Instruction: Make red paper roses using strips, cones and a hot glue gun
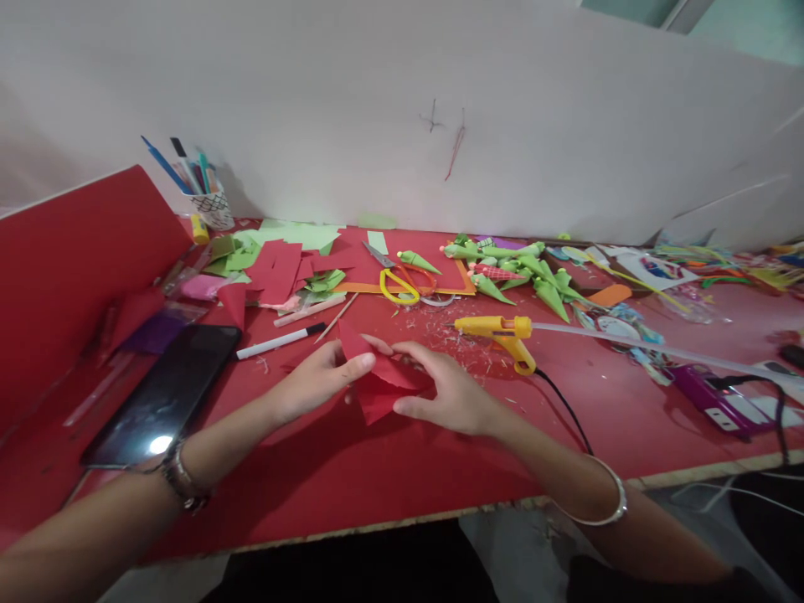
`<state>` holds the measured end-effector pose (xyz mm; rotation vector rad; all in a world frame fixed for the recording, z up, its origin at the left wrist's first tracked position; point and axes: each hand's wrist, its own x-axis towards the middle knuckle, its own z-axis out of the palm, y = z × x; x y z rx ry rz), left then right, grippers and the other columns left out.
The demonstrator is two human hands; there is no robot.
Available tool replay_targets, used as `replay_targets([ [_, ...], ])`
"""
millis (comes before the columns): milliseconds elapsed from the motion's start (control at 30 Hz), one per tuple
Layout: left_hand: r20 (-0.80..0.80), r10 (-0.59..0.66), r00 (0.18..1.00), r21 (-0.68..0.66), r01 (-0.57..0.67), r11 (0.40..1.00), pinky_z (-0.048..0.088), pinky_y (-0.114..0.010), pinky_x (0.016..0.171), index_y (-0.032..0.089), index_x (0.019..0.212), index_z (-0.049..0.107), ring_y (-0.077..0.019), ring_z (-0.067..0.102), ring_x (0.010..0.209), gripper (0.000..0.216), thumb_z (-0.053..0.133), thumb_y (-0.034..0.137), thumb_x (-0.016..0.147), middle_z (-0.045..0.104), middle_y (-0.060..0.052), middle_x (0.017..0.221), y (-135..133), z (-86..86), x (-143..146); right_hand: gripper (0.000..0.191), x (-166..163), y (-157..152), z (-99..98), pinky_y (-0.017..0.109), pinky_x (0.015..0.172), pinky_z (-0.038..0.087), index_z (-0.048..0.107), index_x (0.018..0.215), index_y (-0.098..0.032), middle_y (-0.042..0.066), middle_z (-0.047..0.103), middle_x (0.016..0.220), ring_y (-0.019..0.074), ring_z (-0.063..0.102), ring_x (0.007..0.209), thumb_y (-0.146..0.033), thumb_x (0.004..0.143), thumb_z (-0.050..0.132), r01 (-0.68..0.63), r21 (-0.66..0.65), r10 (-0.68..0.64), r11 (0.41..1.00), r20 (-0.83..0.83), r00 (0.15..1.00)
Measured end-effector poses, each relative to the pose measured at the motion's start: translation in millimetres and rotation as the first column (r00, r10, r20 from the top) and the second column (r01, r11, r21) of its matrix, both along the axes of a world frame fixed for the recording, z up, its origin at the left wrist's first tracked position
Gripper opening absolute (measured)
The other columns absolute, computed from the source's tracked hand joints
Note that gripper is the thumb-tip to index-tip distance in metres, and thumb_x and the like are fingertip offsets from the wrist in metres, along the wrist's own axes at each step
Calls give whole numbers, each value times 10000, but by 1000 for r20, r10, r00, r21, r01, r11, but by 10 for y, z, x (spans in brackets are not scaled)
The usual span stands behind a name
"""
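Both my hands meet over a piece of red paper (380, 387) near the middle of the red table (352, 477). My left hand (320, 378) pinches the paper's upper left part between thumb and fingers. My right hand (449, 392) curls round its right side, thumb underneath. The paper is partly folded into a pointed shape and lifted slightly off the table. A watch sits on my left wrist and a bangle on my right.
A yellow glue gun (502, 332) with a black cord lies just right of my hands. A dark phone (167, 394) lies at the left. Farther back are yellow scissors (395, 280), a white marker (280, 341), red and green paper scraps, green paper cones (533, 276) and a pen cup (210, 205).
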<state>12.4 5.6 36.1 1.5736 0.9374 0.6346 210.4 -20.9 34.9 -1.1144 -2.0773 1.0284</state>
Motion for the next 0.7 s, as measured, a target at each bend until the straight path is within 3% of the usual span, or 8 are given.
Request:
replay_targets([
  [133, 4, -8, 1000, 43, 7, 999, 465, -252, 623, 164, 957, 576, -166, 573, 695, 398, 462, 494, 765, 621, -39, 804, -36, 14, 46, 260, -51, -4, -9, 286, 745, 428, 535, 992, -197, 40, 634, 942, 169, 589, 845, -381, 846, 423, 86, 24, -86, 996, 24, 996],
  [233, -17, -24, 1000, 56, 25, 998, 466, -245, 653, 182, 963, 553, -165, 570, 756, 324, 488, 431, 767, 613, -21, 827, -88, 39, 72, 357, -84, 14, -45, 261, 668, 423, 553, 753, -178, 22, 625, 711, 136, 585, 665, -351, 902, 278, 189, 22, -190, 982, 16, 982],
  [333, -67, 13, 998, 19, -12, 1000, 466, -251, 694, 210, 1014, 530, -155, 571, 780, 282, 481, 356, 777, 609, -12, 905, -152, 80, 92, 432, -95, 15, -69, 244, 577, 403, 495, 600, -177, 2, 545, 530, 113, 529, 505, -352, 907, 246, 225, 23, -227, 974, 99, 969],
  [467, -49, 33, 998, -80, -36, 996, 462, -275, 741, 223, 1114, 483, -154, 585, 796, 352, 432, 353, 791, 591, -28, 1034, -235, 108, 132, 357, -115, -29, -55, 249, 571, 389, 511, 623, -169, 25, 574, 565, 123, 537, 523, -287, 884, 299, 248, 122, -272, 961, 258, 927],
  [600, -29, -12, 1000, -168, 7, 986, 451, -284, 757, 181, 1114, 481, -169, 586, 818, 398, 504, 298, 734, 631, -40, 932, -275, 88, 176, 347, -128, -59, -52, 280, 598, 374, 552, 675, -164, 67, 609, 642, 162, 560, 596, -277, 882, 297, 189, 242, -266, 952, 338, 903],
  [700, 14, 20, 1000, -272, -16, 962, 457, -287, 731, 166, 1112, 482, -180, 602, 811, 396, 467, 324, 749, 635, -66, 948, -269, 107, 187, 365, -126, -56, -68, 293, 598, 362, 582, 714, -167, 72, 606, 634, 170, 549, 591, -292, 886, 286, 163, 296, -282, 941, 423, 861],
])
